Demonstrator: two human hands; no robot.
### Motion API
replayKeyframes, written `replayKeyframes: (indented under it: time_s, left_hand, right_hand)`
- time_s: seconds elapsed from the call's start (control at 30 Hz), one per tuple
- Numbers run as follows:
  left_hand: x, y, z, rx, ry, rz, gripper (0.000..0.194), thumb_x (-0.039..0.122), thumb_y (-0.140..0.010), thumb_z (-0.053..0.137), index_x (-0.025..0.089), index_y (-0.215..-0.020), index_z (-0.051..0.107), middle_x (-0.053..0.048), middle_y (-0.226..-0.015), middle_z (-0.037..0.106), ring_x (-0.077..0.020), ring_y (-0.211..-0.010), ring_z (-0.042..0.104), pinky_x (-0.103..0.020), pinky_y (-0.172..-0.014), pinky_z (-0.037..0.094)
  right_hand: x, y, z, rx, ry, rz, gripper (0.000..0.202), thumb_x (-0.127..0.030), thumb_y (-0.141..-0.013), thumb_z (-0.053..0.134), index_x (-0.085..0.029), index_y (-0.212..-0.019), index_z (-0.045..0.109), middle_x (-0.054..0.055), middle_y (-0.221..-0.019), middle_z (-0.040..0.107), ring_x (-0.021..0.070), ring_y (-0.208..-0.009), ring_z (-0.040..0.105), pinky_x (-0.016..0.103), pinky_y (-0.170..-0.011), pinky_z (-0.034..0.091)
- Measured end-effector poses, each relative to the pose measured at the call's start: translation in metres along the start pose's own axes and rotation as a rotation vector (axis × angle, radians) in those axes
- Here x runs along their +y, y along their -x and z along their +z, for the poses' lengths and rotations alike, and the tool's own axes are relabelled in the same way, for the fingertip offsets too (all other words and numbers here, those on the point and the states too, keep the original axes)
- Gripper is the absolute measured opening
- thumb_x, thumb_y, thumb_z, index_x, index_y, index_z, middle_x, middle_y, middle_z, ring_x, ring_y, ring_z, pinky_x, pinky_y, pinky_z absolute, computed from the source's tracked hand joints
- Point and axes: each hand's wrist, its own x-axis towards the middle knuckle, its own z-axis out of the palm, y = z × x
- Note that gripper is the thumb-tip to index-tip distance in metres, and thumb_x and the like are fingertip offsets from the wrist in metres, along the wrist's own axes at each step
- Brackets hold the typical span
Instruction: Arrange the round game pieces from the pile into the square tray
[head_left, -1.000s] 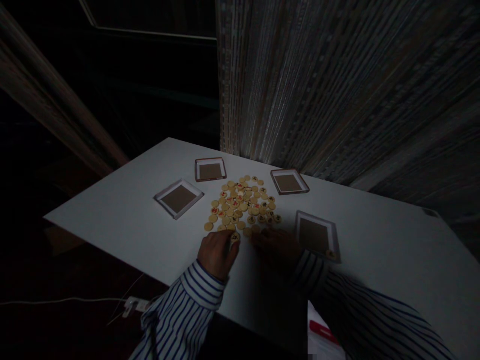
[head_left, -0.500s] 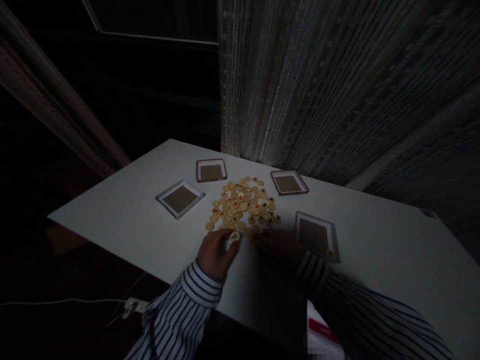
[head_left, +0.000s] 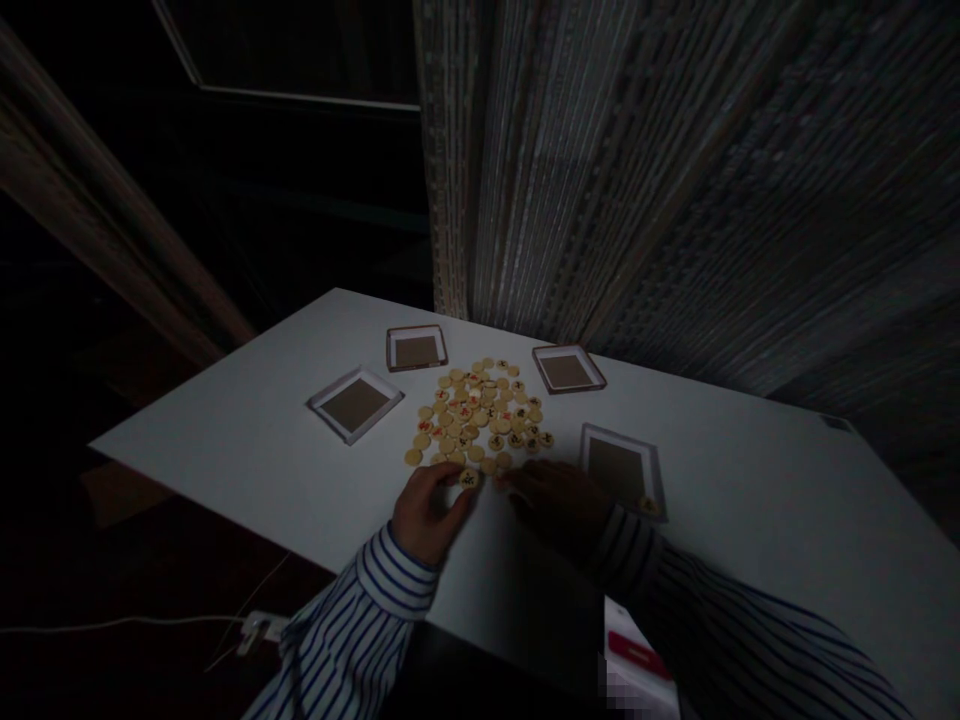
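Observation:
My left hand [head_left: 425, 515] is closed, pinching a round xiangqi piece [head_left: 469, 479] with a black character facing up. It is at the near edge of a loose pile of similar wooden pieces [head_left: 471, 415], some marked in red or black and others blank side up. In deep shadow, my right hand [head_left: 559, 502] rests low over the table just right of the held piece. Its fingers reach left toward the pile's near edge and look apart, with no piece visible in them.
Four shallow trays surround the pile on the white table [head_left: 247, 410]: left [head_left: 319, 404], back left [head_left: 417, 329], back right [head_left: 569, 388] and right [head_left: 654, 460]. One piece [head_left: 648, 505] lies in the right tray. A power strip [head_left: 262, 628] with a cable is below the left edge.
The view has shifted slightly. My left hand keeps the same piece, which appears turned a little. My right hand stays by the pile's near edge with little visible movement.

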Motion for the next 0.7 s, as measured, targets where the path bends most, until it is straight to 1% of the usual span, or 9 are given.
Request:
replayKeyframes:
  time_s: [0.1,0.17,0.3,0.43,0.7]
  left_hand:
    - [0.009,-0.003,-0.001,-0.002,-0.01,0.089,0.021,0.027,-0.073,0.058,0.016,-0.091,0.059,-0.005,-0.078,0.063,-0.0164,-0.071,0.059,-0.033,-0.064,0.051]
    - [0.014,-0.005,0.0,-0.011,-0.012,0.115,0.02,0.027,-0.074,0.057,0.017,-0.091,0.058,-0.006,-0.078,0.063,-0.0165,-0.071,0.059,-0.032,-0.064,0.051]
    - [0.023,-0.007,0.001,-0.046,-0.006,0.133,0.021,0.025,-0.074,0.057,0.017,-0.093,0.057,-0.006,-0.079,0.063,-0.0166,-0.073,0.059,-0.032,-0.065,0.051]
    - [0.032,-0.01,0.005,-0.091,0.014,0.138,0.022,0.024,-0.074,0.058,0.018,-0.095,0.057,-0.005,-0.081,0.063,-0.0167,-0.075,0.059,-0.032,-0.067,0.05]
    - [0.053,-0.014,0.014,-0.151,0.056,0.182,0.019,0.024,-0.075,0.057,0.018,-0.094,0.057,-0.005,-0.08,0.064,-0.0155,-0.073,0.06,-0.03,-0.067,0.05]
  right_hand:
    - [0.001,0.004,-0.001,0.045,0.001,0.001,0.027,-0.021,-0.081,0.045,-0.017,-0.105,0.057,0.009,-0.093,0.062,0.018,-0.083,0.058,0.029,-0.069,0.042]
    - [0.002,0.008,-0.002,0.061,0.004,0.003,0.026,-0.021,-0.081,0.045,-0.017,-0.104,0.057,0.01,-0.092,0.062,0.0173,-0.082,0.058,0.029,-0.069,0.042]
    - [0.003,0.014,-0.002,0.116,0.001,-0.006,0.024,-0.022,-0.081,0.046,-0.017,-0.102,0.057,0.008,-0.09,0.062,0.0173,-0.081,0.057,0.029,-0.068,0.042]
    - [0.006,0.023,-0.001,0.201,-0.022,-0.009,0.024,-0.021,-0.082,0.047,-0.019,-0.104,0.057,0.008,-0.089,0.062,0.0161,-0.077,0.058,0.029,-0.066,0.043]
    - [0.018,0.041,0.0,0.362,-0.124,-0.043,0.029,-0.022,-0.084,0.045,-0.016,-0.11,0.055,0.01,-0.088,0.063,0.0157,-0.073,0.059,0.028,-0.063,0.046]
